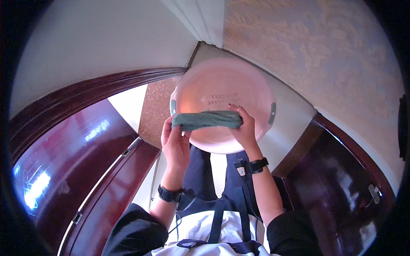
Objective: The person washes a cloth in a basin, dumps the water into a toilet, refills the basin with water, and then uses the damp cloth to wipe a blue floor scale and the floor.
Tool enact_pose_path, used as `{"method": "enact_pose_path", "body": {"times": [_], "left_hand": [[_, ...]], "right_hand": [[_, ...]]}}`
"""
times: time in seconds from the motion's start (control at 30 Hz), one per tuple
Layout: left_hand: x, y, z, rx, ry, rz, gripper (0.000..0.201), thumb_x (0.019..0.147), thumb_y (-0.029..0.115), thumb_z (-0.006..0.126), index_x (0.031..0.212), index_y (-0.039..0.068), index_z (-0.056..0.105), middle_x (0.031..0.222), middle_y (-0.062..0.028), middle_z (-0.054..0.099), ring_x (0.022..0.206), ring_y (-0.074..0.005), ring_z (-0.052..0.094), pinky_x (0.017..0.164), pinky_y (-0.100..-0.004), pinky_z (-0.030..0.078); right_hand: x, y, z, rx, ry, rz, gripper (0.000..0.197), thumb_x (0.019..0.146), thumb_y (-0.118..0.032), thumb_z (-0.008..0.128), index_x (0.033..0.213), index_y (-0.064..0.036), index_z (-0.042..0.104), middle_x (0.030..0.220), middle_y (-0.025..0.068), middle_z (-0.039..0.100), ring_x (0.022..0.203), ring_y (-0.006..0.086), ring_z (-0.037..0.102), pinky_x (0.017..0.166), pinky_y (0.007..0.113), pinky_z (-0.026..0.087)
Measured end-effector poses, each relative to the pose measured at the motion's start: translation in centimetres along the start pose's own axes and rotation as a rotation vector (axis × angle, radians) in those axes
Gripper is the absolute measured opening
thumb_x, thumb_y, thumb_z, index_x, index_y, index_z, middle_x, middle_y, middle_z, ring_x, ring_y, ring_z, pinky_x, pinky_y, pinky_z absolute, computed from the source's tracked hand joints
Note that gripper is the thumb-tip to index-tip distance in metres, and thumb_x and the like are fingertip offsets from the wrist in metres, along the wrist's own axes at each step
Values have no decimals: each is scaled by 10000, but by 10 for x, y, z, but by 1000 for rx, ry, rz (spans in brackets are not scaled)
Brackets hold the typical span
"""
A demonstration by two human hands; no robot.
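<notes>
A grey-green cloth (207,120), bunched into a long roll, stretches level between my two hands. My left hand (174,135) is closed round its left end, thumb and fingers on either side. At the other end, my right hand (245,128) grips the cloth with the fingers wrapped behind it. Below the cloth stands a round pink basin (230,77) with grey-green handle patches on its sides and dark print on its bottom. The cloth and my hands cover part of the basin's near side.
A dark red door (77,128) with metal hinges stands on the left, and another dark red door (341,187) with a handle is at the right. A patterned wall (316,51) rises behind the basin on the right. My legs are close to the basin's near rim.
</notes>
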State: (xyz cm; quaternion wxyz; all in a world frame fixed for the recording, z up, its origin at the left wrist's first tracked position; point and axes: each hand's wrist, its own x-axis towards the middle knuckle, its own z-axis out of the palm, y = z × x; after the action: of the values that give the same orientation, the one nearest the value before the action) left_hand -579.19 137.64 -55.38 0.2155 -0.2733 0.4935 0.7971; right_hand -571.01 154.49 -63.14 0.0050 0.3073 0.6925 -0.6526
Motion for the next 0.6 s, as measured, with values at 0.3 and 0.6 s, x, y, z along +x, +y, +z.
{"method": "enact_pose_path", "body": {"times": [0.3, 0.6], "left_hand": [[59, -84, -32, -287, 5, -945, 440, 857, 375, 538, 1076, -1, 475, 1013, -188, 557, 1010, -323, 535, 909, -465, 430], [82, -125, -42, -663, -278, -1229, 457, 861, 342, 557, 1079, -49, 468, 1028, -217, 556, 948, -301, 570, 826, -440, 488]], "right_hand": [[-1, -9, 15, -408, -203, -392, 368, 575, 80, 589, 936, 10, 576, 1006, 154, 598, 1033, 310, 531, 1017, 410, 335], [-31, -21, 26, -322, -194, -368, 292, 600, 54, 578, 890, 28, 563, 963, 136, 598, 1042, 289, 537, 947, 399, 394]]}}
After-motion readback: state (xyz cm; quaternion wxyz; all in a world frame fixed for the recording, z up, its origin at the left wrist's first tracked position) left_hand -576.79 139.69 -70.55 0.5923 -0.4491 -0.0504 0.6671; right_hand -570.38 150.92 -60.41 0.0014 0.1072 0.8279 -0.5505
